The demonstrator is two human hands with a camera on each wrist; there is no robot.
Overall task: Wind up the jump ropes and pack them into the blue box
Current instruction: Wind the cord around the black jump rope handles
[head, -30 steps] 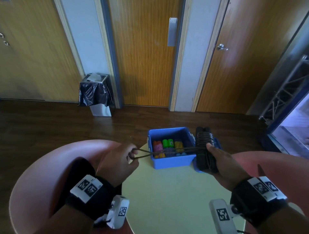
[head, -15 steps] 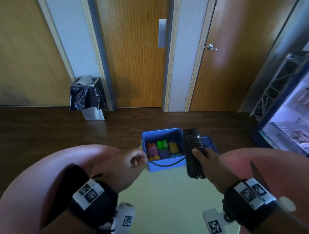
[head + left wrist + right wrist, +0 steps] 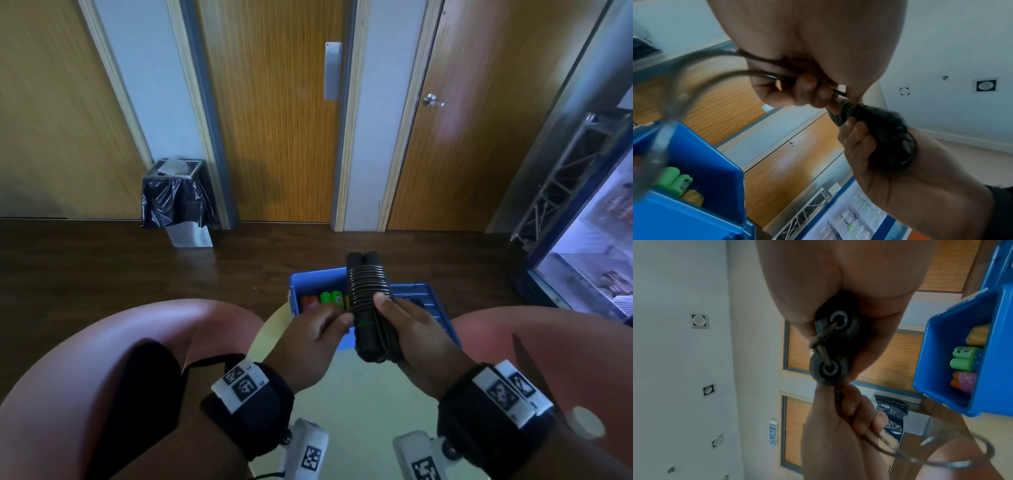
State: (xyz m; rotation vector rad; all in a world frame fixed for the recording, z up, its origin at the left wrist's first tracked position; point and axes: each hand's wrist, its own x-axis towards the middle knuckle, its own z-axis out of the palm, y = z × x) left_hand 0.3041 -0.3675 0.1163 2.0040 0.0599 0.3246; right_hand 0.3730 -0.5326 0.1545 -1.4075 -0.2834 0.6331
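A black jump rope, its two handles side by side with cord coiled round them, stands upright in my right hand, which grips it in front of the blue box. My left hand sits against the handles' left side and pinches the loose end of the cord, which loops out blurred in the left wrist view. The right wrist view shows the handle ends with the cord running through my left fingers. The box holds several coloured rope bundles.
The box sits on a pale round table, with its blue lid lying to the right. Pink chairs flank the table. A bin with a black bag stands by the wooden doors. A lit fridge is at right.
My left hand moved right from the box's left side up to the handles, bringing the cord end with it. The stretched cord span is gone. The view shifted slightly.
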